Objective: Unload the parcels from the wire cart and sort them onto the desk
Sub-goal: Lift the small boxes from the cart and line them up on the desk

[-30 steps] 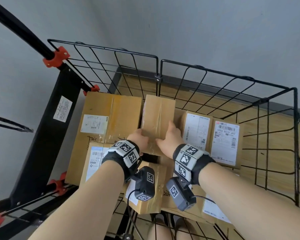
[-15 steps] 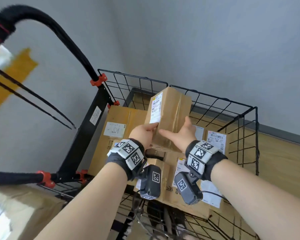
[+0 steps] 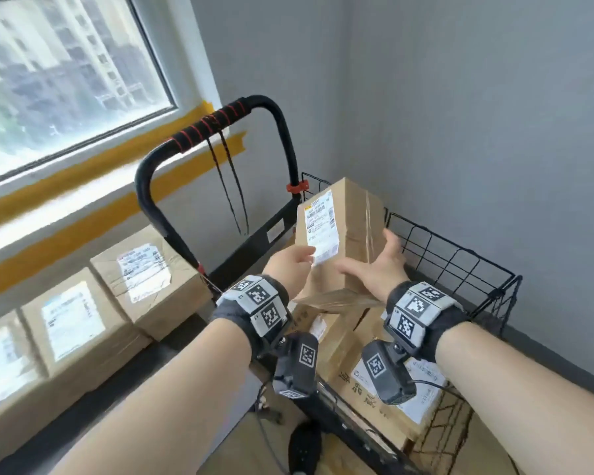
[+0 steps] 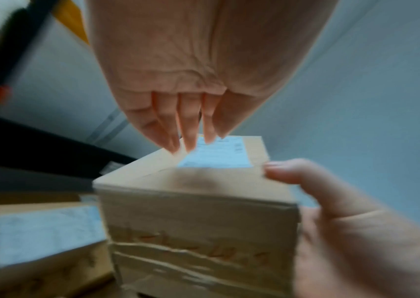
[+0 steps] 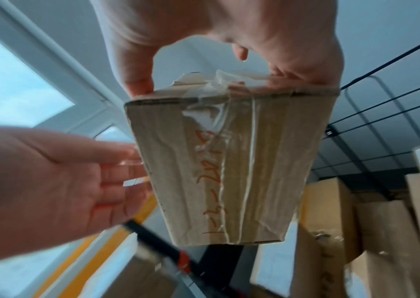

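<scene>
**Lifting a box clear of the cart**

Holding it up between both hands, the person has a tall cardboard box (image 3: 352,234) raised above the wire cart (image 3: 460,269), its white shipping label (image 3: 321,231) turned to the left side. The left hand (image 3: 290,265) sits against that labelled face, fingers (image 4: 185,129) straight and laid flat on the label, touching rather than curling. The right hand (image 3: 381,265) takes the opposite side, thumb and fingers spread wide across the taped face. From the right wrist camera, the thumb (image 5: 137,80) hooks one edge of the box's end and the fingers grip the other edge, so this hand is clamped on the box. Clear tape (image 5: 229,121) runs down the end, with red handwriting under it.

Below, more parcels (image 3: 374,365) sit packed in the cart, some showing white labels. The cart's black handle (image 3: 199,138), wrapped in red cord, curves up on the left. Over on the left, three labelled boxes (image 3: 76,320) stand in a row on the worktop (image 3: 172,341) under the window (image 3: 59,70), touching one another.
</scene>
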The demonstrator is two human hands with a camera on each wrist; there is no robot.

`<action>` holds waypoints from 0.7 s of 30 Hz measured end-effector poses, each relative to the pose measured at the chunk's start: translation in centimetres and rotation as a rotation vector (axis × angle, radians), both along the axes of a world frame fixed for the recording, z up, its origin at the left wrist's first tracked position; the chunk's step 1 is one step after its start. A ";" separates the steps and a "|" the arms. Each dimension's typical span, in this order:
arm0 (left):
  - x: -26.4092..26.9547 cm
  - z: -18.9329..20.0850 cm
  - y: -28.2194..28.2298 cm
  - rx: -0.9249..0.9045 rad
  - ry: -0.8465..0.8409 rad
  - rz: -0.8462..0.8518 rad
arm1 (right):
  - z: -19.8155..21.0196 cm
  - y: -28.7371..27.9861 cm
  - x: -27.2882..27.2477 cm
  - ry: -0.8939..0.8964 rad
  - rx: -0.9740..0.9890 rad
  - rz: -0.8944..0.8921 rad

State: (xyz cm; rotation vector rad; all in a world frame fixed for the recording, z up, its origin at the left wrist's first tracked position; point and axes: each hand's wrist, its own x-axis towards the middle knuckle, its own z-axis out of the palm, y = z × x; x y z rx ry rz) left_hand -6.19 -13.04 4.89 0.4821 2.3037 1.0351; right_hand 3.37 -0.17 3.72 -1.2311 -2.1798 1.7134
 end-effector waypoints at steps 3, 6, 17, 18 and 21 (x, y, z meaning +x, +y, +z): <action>2.2 0.7 -4.2 -0.108 0.170 0.178 | 1.3 -2.7 1.6 0.059 -0.041 0.101; 4.8 1.2 -9.5 -0.171 0.126 0.353 | 2.1 -6.4 2.4 0.098 -0.123 0.244; 13.5 0.9 -28.9 -0.276 -0.006 0.734 | 0.5 -23.6 2.1 -0.079 -0.369 0.832; 14.1 0.6 -30.5 -0.282 -0.020 0.768 | 0.1 -25.3 2.0 -0.088 -0.370 0.877; 15.9 -0.2 -35.0 -0.279 -0.062 0.836 | -1.7 -30.6 1.8 -0.086 -0.280 1.023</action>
